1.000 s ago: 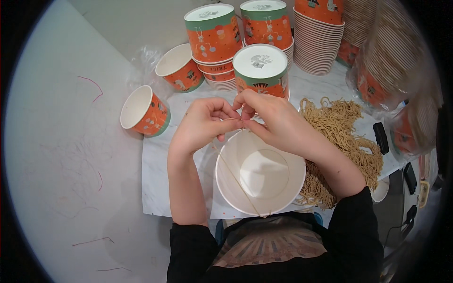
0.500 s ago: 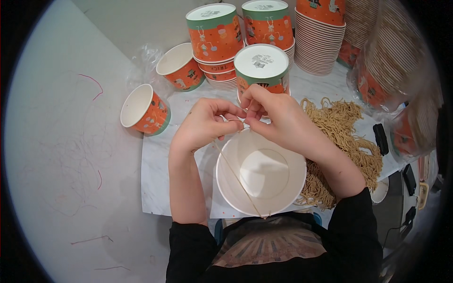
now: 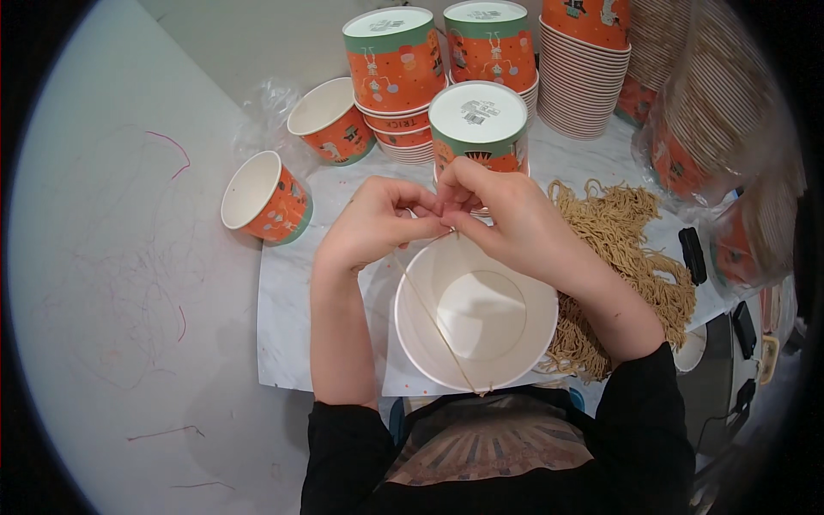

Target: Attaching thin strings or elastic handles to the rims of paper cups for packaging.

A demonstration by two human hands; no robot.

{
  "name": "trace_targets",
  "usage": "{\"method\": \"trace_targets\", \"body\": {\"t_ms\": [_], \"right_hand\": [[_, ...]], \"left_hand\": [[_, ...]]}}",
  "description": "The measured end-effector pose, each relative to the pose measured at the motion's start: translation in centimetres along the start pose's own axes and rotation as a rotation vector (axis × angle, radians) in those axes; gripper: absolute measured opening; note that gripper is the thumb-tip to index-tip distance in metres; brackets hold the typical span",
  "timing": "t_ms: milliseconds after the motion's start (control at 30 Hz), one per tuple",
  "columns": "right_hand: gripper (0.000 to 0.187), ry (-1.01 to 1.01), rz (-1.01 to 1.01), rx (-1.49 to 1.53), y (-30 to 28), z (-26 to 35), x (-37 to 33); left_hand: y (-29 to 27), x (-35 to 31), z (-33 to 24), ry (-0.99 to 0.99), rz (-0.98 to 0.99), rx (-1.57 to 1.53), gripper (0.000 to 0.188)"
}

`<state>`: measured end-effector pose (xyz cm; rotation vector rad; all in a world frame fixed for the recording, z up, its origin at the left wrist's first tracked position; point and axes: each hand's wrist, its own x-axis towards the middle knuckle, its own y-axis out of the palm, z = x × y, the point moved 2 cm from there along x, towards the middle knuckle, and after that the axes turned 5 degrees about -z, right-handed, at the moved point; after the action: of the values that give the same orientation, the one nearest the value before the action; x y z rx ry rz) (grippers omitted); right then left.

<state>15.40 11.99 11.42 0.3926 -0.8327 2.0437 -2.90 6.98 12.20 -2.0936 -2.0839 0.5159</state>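
A white-lined paper bucket (image 3: pixel 477 360) stands mouth up in front of me. From its near rim a thin tan cord (image 3: pixel 427 316) slants across the mouth to the far rim. There my left hand (image 3: pixel 378 219) and right hand (image 3: pixel 498 206) meet, fingertips pinched together on the cord at the far rim. The exact grip is partly hidden by my fingers. Beside my right forearm lies a heap of tan cords (image 3: pixel 614 257).
Upturned orange and green paper buckets (image 3: pixel 393 64) stand stacked at the back, one stack (image 3: pixel 477 116) just beyond my hands. Two buckets (image 3: pixel 268 202) lie tilted at the left. Plastic-wrapped stacks (image 3: pixel 708 112) fill the far right. A black clip-like object (image 3: pixel 692 256) lies by the cords.
My fingertips have drawn slightly closer together and shifted a little right at the far rim. The bucket and the cord stay almost where they were.
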Motion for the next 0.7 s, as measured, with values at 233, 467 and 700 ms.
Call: {"method": "trace_targets", "body": {"t_ms": [233, 467, 700], "right_hand": [[0.011, -0.008, 0.029, -0.017, -0.2, 0.1, 0.0], [0.012, -0.027, 0.08, -0.217, -0.5, 0.4, -0.3], [0.022, -0.084, 0.072, -0.382, -0.2, 0.8, -0.6]], "left_hand": [[-0.2, 0.5, 0.6, 0.0, -0.001, 0.021, 0.016], [-0.3, 0.9, 1.3, 0.032, 0.0, -0.046, 0.015], [0.0, 1.1, 0.9, 0.008, 0.0, -0.054, 0.014]]}}
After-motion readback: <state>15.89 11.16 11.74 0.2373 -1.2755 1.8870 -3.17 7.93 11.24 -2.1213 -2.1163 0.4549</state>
